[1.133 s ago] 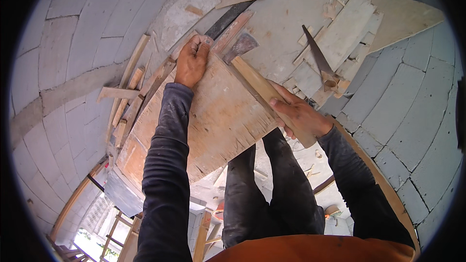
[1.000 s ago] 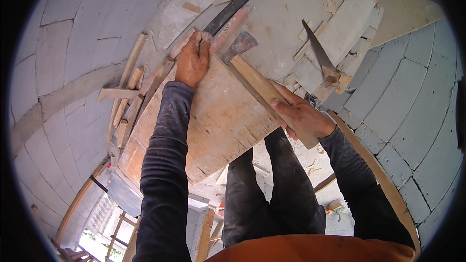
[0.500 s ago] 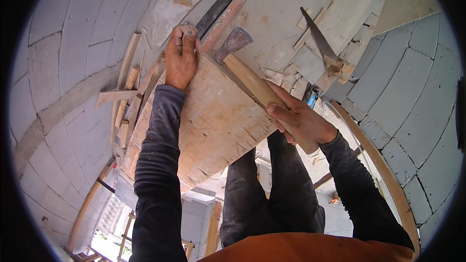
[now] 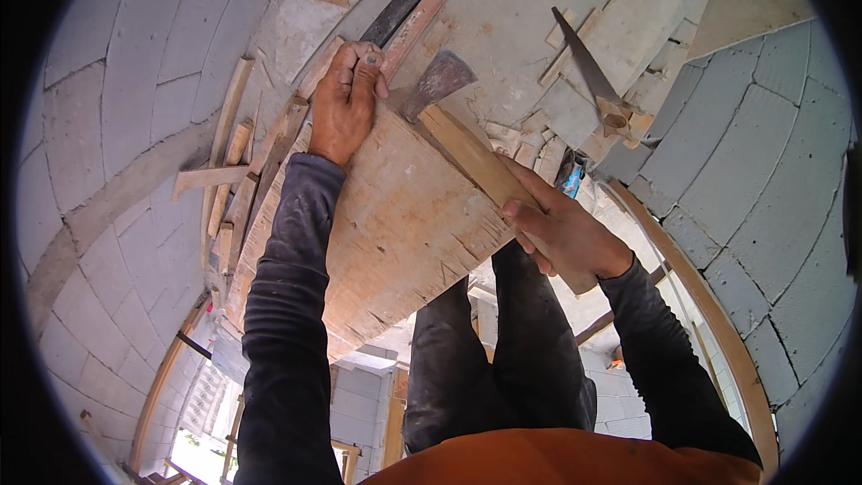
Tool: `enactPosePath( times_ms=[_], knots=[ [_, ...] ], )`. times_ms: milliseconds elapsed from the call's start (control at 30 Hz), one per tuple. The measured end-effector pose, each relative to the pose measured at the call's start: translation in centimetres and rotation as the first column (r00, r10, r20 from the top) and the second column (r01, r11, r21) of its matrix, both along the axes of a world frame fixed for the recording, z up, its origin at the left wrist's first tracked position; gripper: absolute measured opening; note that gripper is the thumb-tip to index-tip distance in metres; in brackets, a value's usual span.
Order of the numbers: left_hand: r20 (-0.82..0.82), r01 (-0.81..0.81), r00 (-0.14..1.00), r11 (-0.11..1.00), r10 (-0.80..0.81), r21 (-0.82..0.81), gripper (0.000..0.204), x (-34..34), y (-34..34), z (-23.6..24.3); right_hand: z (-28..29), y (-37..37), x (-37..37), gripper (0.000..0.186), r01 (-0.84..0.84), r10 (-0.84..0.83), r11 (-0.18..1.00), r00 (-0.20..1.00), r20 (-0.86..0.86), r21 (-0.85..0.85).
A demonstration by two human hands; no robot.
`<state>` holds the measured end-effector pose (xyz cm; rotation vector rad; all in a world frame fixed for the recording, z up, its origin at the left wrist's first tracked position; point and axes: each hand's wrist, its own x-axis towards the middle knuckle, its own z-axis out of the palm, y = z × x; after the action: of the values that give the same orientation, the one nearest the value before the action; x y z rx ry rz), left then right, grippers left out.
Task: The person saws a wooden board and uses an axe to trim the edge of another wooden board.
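a worker's right hand is gripping the wooden handle of a hatchet, the thumb lying along the near side and fingers curling beneath, while the left hand is clasping the upper corner of a plywood panel, its fingertips partly hidden. the panel is slanting in front of the worker's dark trousers, and the hatchet is running along its right edge, the metal head resting close to the upper corner. compared with about a second earlier, both hands are keeping the same holds, but the view is shifting: a handsaw is appearing higher up, and a blue item is showing more plainly just beyond the right hand. any lettering on that item is too small to read; the panel is bearing only cracks and stains across its face. narrow timber strips are leaning at left, near a pale block wall.
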<state>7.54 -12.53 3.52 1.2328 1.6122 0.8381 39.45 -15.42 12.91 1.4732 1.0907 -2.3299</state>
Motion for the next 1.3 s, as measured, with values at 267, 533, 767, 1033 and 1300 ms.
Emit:
enactPosePath(
  times_ms=[267,533,767,1033,1300],
  knots=[
    [-0.007,-0.005,1.000,1.000,0.005,0.005,0.024,-0.1,0.1,-0.7,1.3,1.3,-1.1,0.078,-0.021,0.016,0.998,0.996,0.082,0.060],
    [0.082,-0.036,0.996,0.997,0.030,0.064,0.022,-0.6,0.0,-1.5,-3.1,2.7,-5.1,0.068,0.035,-0.053,0.903,0.998,0.030,0.427],
    [0.085,-0.051,0.995,0.999,0.050,0.004,0.021,-0.8,0.1,-1.0,-6.4,6.0,-10.7,0.064,0.123,-0.099,0.915,0.992,-0.081,0.384],
    [0.003,-0.121,0.993,0.983,0.122,0.138,0.025,-1.0,-0.8,-0.7,-6.9,4.5,-11.3,0.065,0.074,-0.109,0.810,0.994,0.026,0.581],
    [0.246,-0.095,0.964,0.994,0.105,-0.055,0.015,-2.0,-2.5,1.4,-6.7,4.8,-11.1,0.066,0.066,-0.105,0.858,0.993,0.047,0.509]
  ],
)
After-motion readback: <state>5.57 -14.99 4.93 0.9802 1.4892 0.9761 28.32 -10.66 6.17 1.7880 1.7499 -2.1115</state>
